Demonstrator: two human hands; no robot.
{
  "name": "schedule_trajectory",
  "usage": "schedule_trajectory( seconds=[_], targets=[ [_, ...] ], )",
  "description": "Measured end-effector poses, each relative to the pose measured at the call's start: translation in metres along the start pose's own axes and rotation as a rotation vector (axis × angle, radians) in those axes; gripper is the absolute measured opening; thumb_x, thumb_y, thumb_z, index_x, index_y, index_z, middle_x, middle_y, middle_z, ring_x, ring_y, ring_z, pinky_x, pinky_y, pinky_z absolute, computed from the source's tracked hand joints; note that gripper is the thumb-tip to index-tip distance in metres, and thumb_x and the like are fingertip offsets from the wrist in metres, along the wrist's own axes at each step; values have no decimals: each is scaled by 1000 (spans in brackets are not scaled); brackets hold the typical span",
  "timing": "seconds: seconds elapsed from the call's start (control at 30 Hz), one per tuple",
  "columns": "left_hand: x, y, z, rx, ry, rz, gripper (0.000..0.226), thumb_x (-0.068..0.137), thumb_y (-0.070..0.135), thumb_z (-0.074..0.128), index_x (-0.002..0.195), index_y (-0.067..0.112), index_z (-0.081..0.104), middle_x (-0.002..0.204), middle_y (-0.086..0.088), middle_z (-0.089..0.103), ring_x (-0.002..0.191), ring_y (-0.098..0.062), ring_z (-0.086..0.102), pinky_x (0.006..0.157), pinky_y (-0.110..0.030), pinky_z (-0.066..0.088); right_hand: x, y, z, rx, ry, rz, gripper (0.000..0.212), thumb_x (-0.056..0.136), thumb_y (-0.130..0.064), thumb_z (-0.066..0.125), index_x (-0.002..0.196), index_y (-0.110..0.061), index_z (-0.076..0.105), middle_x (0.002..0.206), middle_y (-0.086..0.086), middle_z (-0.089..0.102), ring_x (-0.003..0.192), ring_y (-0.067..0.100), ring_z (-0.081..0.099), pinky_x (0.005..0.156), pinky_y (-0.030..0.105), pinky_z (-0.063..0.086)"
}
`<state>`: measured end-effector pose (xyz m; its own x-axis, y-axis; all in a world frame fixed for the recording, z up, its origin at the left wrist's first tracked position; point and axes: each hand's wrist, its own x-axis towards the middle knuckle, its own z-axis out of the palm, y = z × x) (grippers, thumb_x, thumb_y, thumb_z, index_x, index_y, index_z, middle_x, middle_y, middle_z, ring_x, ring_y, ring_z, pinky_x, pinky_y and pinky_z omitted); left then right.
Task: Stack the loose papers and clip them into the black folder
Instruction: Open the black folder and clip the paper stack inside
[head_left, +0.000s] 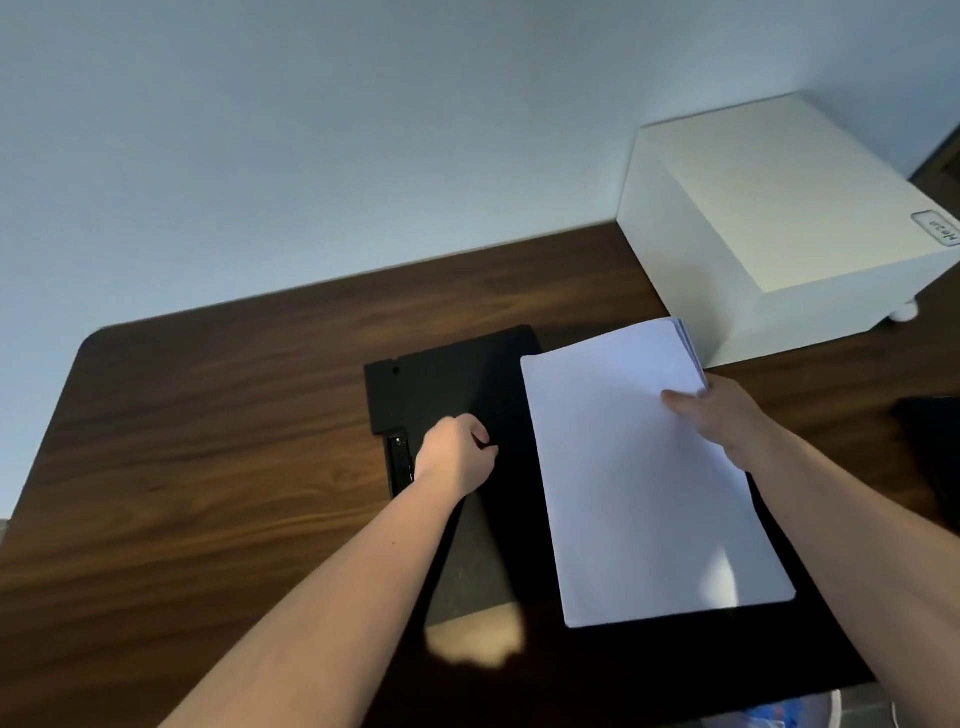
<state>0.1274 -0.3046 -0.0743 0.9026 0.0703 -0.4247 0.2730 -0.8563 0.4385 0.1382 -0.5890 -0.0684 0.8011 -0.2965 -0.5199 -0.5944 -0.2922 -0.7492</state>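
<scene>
Right hand (727, 415): you are pinching the squared paper stack (644, 478) over the open black folder (457, 379). Left hand (457, 452): curled shut beside the spine clip (400, 460). Stacking looks complete; clipping is pending.

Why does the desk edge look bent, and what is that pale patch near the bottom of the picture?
In the head view, the wide-angle lens bows the desk edge and skews the white box. The pale patch is a bright reflection on the black folder, soft-edged. Another glare spot whitens the paper stack near its lower corner. The right hand is slightly blurred.
</scene>
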Motion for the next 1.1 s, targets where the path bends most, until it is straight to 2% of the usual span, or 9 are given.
schedule_trajectory(
  seconds=[0.13, 0.3, 0.37, 0.43, 0.53, 0.63, 0.8, 0.9, 1.1],
  targets=[
    [1, -3, -10, 118, 216, -233, 63, 80, 49, 67, 135, 28, 44, 150, -5, 30, 140, -31, 25, 108, -51, 29, 7, 1, 1, -31, -8, -7, 43, 88, -23, 63, 127, -6, 57, 118, 13, 62, 103, 30, 58, 93, 39, 47],
    [-2, -25, -18, -116, 273, -540, 103, 66, 61, 75, 147, 30, 19, 155, -9, 20, 138, -35, 27, 107, -52, 31, 8, 1, 4, -41, -28, -13, 43, 87, -23, 65, 126, -6, 58, 126, 15, 62, 113, 35, 59, 96, 43, 47],
    [-8, -28, -16, -39, 327, -464, 99, 68, 59, 74, 147, 29, 22, 154, -11, 23, 138, -35, 27, 107, -52, 31, 7, 1, 5, -50, -39, -15, 44, 87, -24, 65, 127, -6, 57, 126, 14, 62, 113, 35, 59, 96, 42, 47],
    [-18, -26, -6, 157, 317, -197, 86, 75, 57, 69, 145, 28, 29, 157, -9, 24, 144, -33, 21, 112, -53, 27, 7, 0, 6, -61, -37, -19, 44, 87, -24, 65, 126, -6, 57, 125, 14, 62, 114, 35, 58, 96, 41, 47],
    [-46, -22, 20, 363, 40, 125, 91, 73, 72, 57, 149, 35, 23, 164, -4, 5, 150, -34, -5, 114, -65, 6, 5, 0, 6, -71, -32, -10, 47, 86, -26, 66, 128, -7, 56, 127, 14, 61, 114, 35, 58, 98, 43, 47],
    [-65, -33, 34, 468, -174, 166, 115, 59, 89, 47, 151, 41, -2, 163, -4, -17, 145, -41, -21, 108, -73, -4, 1, 1, 6, -81, -62, 9, 47, 85, -27, 68, 126, -7, 57, 125, 15, 62, 112, 35, 60, 99, 46, 48],
    [-79, -57, 26, 606, -169, 277, 120, 56, 95, 36, 151, 37, -7, 162, -6, -21, 144, -42, -23, 109, -75, -3, -8, 3, 8, -64, -98, 33, 42, 86, -22, 67, 123, -3, 60, 122, 16, 63, 104, 33, 61, 99, 46, 47],
    [-85, -71, 21, 650, -133, 277, 122, 56, 96, 29, 153, 29, -2, 162, -4, -17, 148, -33, -19, 111, -73, -1, -11, 3, 10, -20, -115, 56, 41, 87, -19, 67, 123, -2, 59, 122, 14, 63, 105, 33, 61, 100, 45, 46],
    [-93, -101, 1, 618, -99, 371, 92, 77, 77, 18, 153, 27, 4, 162, 5, -8, 151, -18, -4, 120, -57, 7, -17, -4, 17, 37, -131, 43, 40, 89, -15, 64, 125, 1, 58, 119, 14, 63, 101, 32, 60, 93, 42, 48]
  ],
)
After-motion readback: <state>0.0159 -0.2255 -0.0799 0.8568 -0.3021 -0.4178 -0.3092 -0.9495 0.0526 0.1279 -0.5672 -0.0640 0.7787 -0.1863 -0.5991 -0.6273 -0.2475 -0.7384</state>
